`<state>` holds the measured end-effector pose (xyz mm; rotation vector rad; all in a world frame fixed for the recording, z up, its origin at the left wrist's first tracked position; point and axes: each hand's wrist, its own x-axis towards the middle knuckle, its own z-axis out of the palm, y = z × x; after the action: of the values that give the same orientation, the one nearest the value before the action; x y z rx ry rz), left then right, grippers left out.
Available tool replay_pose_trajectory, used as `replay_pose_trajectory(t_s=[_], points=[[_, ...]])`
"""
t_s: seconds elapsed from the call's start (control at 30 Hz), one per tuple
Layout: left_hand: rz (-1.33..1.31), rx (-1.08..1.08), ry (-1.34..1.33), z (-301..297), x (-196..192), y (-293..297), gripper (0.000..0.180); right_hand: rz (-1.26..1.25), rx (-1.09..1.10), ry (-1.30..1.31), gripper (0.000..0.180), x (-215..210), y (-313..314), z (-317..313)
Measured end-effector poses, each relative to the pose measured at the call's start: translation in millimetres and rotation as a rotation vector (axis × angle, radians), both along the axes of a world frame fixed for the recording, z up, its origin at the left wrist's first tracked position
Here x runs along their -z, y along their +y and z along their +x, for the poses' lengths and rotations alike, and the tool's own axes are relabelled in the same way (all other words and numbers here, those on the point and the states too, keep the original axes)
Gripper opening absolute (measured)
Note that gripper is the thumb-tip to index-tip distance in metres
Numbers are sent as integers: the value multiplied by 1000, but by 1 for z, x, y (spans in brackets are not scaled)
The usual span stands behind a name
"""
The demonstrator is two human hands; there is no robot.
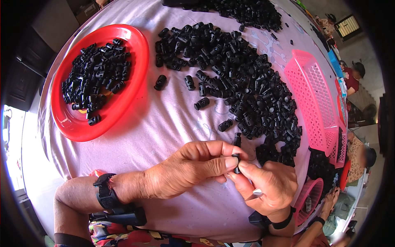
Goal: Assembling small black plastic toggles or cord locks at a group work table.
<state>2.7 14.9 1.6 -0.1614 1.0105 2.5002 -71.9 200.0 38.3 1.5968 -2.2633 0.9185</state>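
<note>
Low in the middle of the head view, my left hand (191, 168) and my right hand (267, 185) meet over the cloth. Thumbs and fingers of both are pinched round one small black cord lock (236, 158), mostly covered by the fingertips. A small pale, shiny piece (257, 192) shows against my right hand's fingers; its kind is unclear. Just beyond my fingertips another black cord lock (237, 139) lies on the table. A large heap of black cord locks (255, 94) spreads ahead and to the right, with several loose ones at its left edge.
A red plate (142, 61) on the left holds piled cord locks. More black parts (247, 14) lie at the far edge. Pink plastic baskets (310, 94) stand along the right, beside another person's hand (329, 201). Pinkish cloth (173, 115) covers the table; other people sit farther right.
</note>
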Motion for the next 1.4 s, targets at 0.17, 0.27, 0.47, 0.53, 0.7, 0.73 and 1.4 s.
replay_pose_trajectory(t_s=[0.17,0.27,0.47,0.53,0.7,0.73,1.4], points=[[23,33,-22,1,4,-1,29,55,-71,129,37,1,5,0],[54,60,-17,1,5,-1,30,-11,-55,61,28,2,2,4],[67,59,-32,1,0,-3,34,97,147,-205,45,-5,-3,7],[82,74,-45,0,1,-2,36,106,157,-226,47,-2,-4,5],[127,47,-52,1,6,2,32,155,210,-287,53,2,-3,7],[158,21,-31,2,8,2,31,195,220,-308,53,0,-3,7],[62,67,58,-1,6,0,31,221,234,-315,55,0,-3,7]])
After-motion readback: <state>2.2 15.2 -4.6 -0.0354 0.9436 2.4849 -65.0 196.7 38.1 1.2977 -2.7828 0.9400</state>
